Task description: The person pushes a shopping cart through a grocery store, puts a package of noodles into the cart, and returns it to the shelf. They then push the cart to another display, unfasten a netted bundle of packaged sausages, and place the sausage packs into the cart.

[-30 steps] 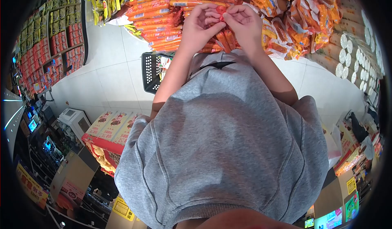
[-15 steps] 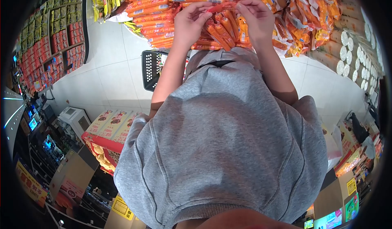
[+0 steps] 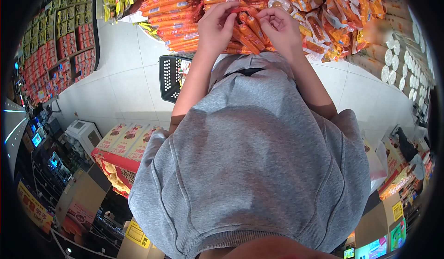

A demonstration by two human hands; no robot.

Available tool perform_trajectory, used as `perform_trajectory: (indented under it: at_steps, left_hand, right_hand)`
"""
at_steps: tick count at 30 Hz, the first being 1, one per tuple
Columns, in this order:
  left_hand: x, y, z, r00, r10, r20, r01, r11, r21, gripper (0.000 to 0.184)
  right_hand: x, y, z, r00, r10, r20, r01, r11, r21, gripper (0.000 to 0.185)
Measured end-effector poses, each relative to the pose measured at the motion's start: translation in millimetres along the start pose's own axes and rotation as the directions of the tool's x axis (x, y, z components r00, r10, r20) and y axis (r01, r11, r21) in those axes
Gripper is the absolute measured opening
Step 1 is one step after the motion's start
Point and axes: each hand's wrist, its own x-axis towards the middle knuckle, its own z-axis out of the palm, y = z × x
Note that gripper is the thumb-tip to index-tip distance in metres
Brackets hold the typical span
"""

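Note:
A bundle of orange-wrapped sausages hangs between my hands at the front of the sausage display, its upper end gathered with a red strip. My left hand is curled at that gathered end, thumb and fingers closing on the red strip. On the other side, my right hand has its fingers bent inward in a pinch beside the bundle's top. Whatever lies between those fingertips is too small to make out.
Stacked sausages lie behind my left hand, and loose packaged sausages spread right. A black basket stands on the floor near my left forearm. White-ended rolls fill the far right; a rack of packets stands left.
My right hand has shifted slightly left and down, closer to my left hand, and its fingers have curled more. The left hand stays near the bundle's top.

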Motion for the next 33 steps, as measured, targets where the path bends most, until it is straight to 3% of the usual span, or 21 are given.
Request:
perform_trajectory:
  at_steps: [6, 8, 11, 14, 19, 22, 25, 28, 33]
  left_hand:
    - [0.2, -7.0, 0.8, 0.981, 0.178, 0.081, -0.195, 0.921, 0.337, 0.027]
    - [-1.2, -4.5, 1.4, 0.995, 0.09, 0.045, -0.097, 0.976, 0.193, 0.029]
    - [-1.6, -1.4, -1.6, 0.996, -0.04, 0.078, 0.05, 0.991, -0.126, 0.032]
    - [0.0, -4.7, -4.4, 0.987, -0.094, 0.127, 0.138, 0.901, -0.41, 0.034]
    - [0.5, -24.5, 0.4, 0.993, -0.061, 0.101, 0.116, 0.68, -0.724, 0.035]
    - [0.0, -14.8, 4.2, 0.99, -0.11, 0.093, 0.143, 0.675, -0.724, 0.031]
    - [2.8, -8.6, 4.8, 0.988, -0.135, 0.075, 0.153, 0.789, -0.594, 0.029]
    - [5.4, -11.8, 3.5, 0.987, -0.118, 0.107, 0.158, 0.814, -0.56, 0.033]
    - [4.1, -12.0, -1.8, 0.982, -0.158, 0.099, 0.186, 0.833, -0.52, 0.031]
  right_hand:
    - [-1.7, -20.2, 3.5, 0.989, -0.15, 0.012, 0.148, 0.985, 0.083, 0.014]
    - [0.8, -18.9, 3.6, 0.975, -0.217, -0.038, 0.22, 0.972, 0.089, 0.014]
    - [11.0, -15.5, 2.5, 0.99, -0.12, -0.079, 0.126, 0.988, 0.086, 0.012]
    - [19.1, -15.1, 7.1, 0.994, -0.064, -0.089, 0.061, 0.997, -0.044, 0.013]
    - [13.4, -20.7, 19.6, 0.955, -0.296, -0.024, 0.264, 0.883, -0.388, 0.014]
    - [2.0, -23.1, 21.1, 0.93, -0.367, 0.028, 0.336, 0.816, -0.471, 0.012]
    - [-1.8, -21.2, 21.2, 0.859, -0.503, 0.099, 0.488, 0.743, -0.459, 0.014]
    - [-5.0, -19.2, 23.1, 0.842, -0.526, 0.117, 0.509, 0.705, -0.495, 0.015]
    - [-7.2, -23.6, 22.3, 0.867, -0.484, 0.117, 0.485, 0.768, -0.419, 0.018]
